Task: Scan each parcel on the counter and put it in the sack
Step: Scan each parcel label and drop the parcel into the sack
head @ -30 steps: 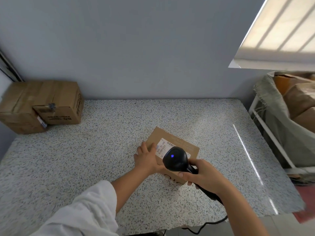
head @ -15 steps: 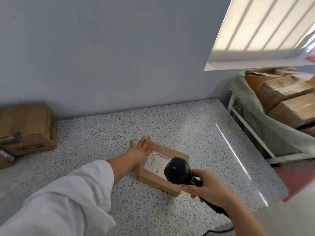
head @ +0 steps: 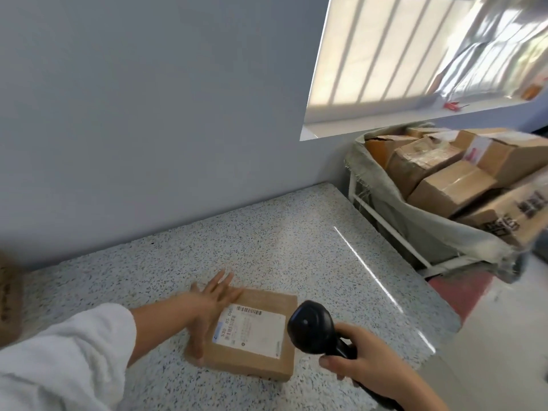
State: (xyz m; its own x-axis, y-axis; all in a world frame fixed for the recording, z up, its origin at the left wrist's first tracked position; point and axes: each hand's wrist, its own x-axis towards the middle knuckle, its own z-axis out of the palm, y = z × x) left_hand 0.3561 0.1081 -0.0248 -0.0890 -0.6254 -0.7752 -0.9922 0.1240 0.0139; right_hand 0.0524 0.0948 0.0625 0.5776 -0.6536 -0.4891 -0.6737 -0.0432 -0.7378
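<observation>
A flat brown parcel [head: 255, 357] with a white barcode label lies near the front of the speckled counter [head: 267, 244]. My left hand [head: 212, 301] rests on the parcel's left edge with straight fingers, thumb down along its side. My right hand [head: 364, 360] grips the handle of a black barcode scanner [head: 311, 326], whose head hangs just right of the parcel. The grey-green sack [head: 415, 226], on a white frame to the right of the counter, holds several cardboard boxes.
Another cardboard box [head: 9, 301] shows at the counter's far left edge. A grey wall runs behind the counter, with a bright window ledge [head: 385, 117] above the sack. Red and pale floor lies to the right of the counter.
The view has swung right, bringing the sack in. The scanner has pulled off the label to the right. My left hand's fingers have straightened along the parcel's left edge.
</observation>
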